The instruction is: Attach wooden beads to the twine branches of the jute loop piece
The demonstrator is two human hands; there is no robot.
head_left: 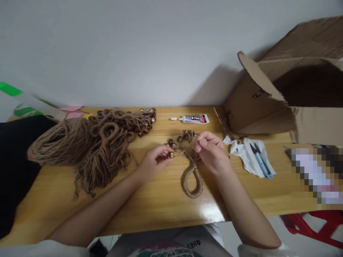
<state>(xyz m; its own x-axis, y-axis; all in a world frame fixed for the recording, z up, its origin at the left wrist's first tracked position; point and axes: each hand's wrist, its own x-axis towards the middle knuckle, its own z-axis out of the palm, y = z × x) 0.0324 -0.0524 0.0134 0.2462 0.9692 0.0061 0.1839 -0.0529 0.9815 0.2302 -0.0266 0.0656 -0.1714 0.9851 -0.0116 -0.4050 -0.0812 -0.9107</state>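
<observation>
A twine piece with a wrapped loop (192, 182) lies on the wooden table, its loop toward me and its cords fanning out to brown nut-like beads (189, 133). On its left side, my left hand (157, 160) pinches one bead (171, 154) between thumb and fingers. My right hand (210, 151) is raised over the cords at the right, thumb and index fingertip pressed together. Anything between those fingertips is too small to make out. Behind the hands lies a glue tube (195, 119) with its white nozzle pointing left.
Coiled twine (63, 142), a knotted twine bundle (100, 160) and beaded cords (128, 119) cover the left side. At the right are blue-handled snips (261, 160) on white plastic (248, 153), and an open cardboard box (252, 103). Dark cloth (18, 153) lies far left.
</observation>
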